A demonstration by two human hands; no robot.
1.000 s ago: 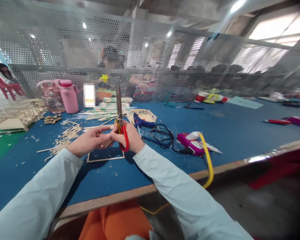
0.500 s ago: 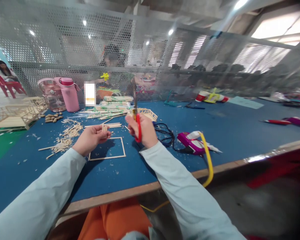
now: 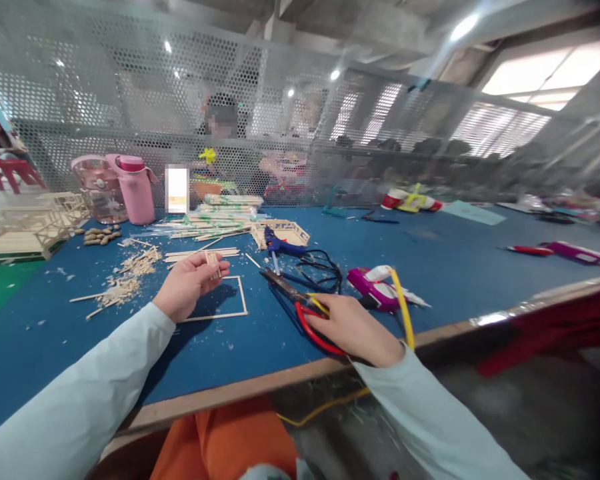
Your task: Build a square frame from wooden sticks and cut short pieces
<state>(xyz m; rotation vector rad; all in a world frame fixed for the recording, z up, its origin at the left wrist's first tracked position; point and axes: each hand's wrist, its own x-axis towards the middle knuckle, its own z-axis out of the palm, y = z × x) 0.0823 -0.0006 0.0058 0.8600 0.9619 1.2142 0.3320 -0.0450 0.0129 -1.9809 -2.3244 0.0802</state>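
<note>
My left hand (image 3: 183,288) pinches a few short wooden sticks (image 3: 212,261) between thumb and fingers. Below it on the blue table lies a rectangular frame of thin sticks (image 3: 244,297), partly covered by that hand. Low over the table to the right, my right hand (image 3: 360,323) has its fingers around the red handles of a pair of scissors (image 3: 286,287), whose dark blades point away to the left. Just beyond the blades is a blue glue gun (image 3: 285,245) with a dark cable. Long loose sticks (image 3: 225,252) lie behind my left hand.
Stick offcuts (image 3: 130,273) and peanuts (image 3: 97,236) lie at left, near stick models (image 3: 23,230) and a pink bottle (image 3: 136,193). Packs of sticks (image 3: 220,220) are at the back, before a perforated metal screen (image 3: 280,160). A purple glue gun (image 3: 373,287) lies right.
My right hand has come down and to the right, bringing the scissors from upright to low over the table. The blue glue gun is now uncovered. My left hand keeps its sticks.
</note>
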